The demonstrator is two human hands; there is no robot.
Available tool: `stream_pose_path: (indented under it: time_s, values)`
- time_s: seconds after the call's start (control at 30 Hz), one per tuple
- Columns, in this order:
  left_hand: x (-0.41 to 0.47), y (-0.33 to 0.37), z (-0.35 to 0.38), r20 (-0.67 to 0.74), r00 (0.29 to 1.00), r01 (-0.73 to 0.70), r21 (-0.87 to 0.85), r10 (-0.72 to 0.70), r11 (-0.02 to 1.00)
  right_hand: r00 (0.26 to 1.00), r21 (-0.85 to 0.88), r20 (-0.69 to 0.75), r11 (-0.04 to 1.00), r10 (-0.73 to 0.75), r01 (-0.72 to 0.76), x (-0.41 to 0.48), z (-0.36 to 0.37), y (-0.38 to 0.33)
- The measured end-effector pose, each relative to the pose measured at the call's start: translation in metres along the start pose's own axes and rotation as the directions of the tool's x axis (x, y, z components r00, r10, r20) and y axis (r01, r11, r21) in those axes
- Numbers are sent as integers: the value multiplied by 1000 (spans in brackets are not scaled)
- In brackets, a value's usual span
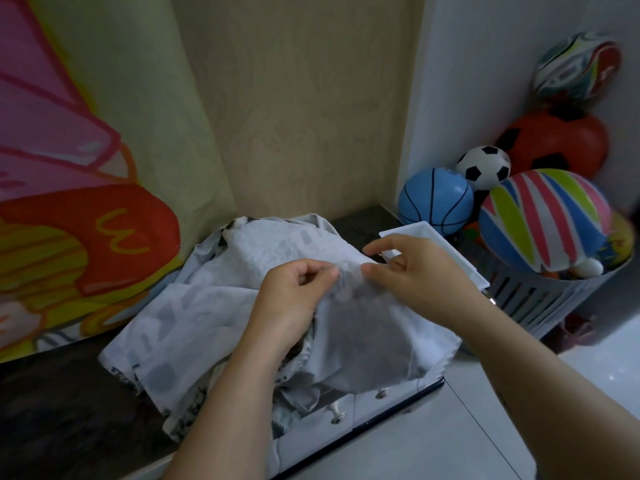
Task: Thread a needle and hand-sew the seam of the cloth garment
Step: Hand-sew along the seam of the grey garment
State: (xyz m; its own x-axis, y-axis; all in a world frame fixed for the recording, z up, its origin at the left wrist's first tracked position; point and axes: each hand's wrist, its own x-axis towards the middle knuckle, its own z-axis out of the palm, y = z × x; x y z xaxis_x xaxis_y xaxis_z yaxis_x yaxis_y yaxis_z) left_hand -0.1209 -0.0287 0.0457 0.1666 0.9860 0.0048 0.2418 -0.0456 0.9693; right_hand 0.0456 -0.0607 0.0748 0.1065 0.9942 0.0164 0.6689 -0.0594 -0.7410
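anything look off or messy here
Nothing spilled or torn shows. The garment lies crumpled on the dark counter, its lower edge hanging over the front; the left hand and right hand pinch a fold. Balls are heaped above the rim of the slatted basket.

A single head-worn camera (wide-angle) looks forward and down, close above the cloth garment (194, 317).

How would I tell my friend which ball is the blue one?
Find the grey slotted basket of balls on the right. The blue ball sits at the pile's left end, below the small black-and-white football. Only it has black basketball lines.
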Motion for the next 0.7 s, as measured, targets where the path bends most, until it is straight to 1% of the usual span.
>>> stream_pose_path:
  time_s: [0.13,0.27,0.4,0.53,0.7]
  values:
    - [-3,3,-4,106,990,-98,5,97,995,993,-10,108,999,-37,39,2,-5,9]
    - [-4,1,-8,137,982,-133,32,128,991,980,44,187,997,-68,61,7,-10,15]
    - [-5,0,-8,99,983,-165,90,156,982,980,48,161,993,-119,112,7,-17,13]
    - [-7,1,-6,57,977,-211,188,204,959,986,-8,98,990,-136,138,9,-16,15]
    - [-10,5,-3,48,970,-241,216,237,946,981,-4,96,986,-168,170,8,-12,14]
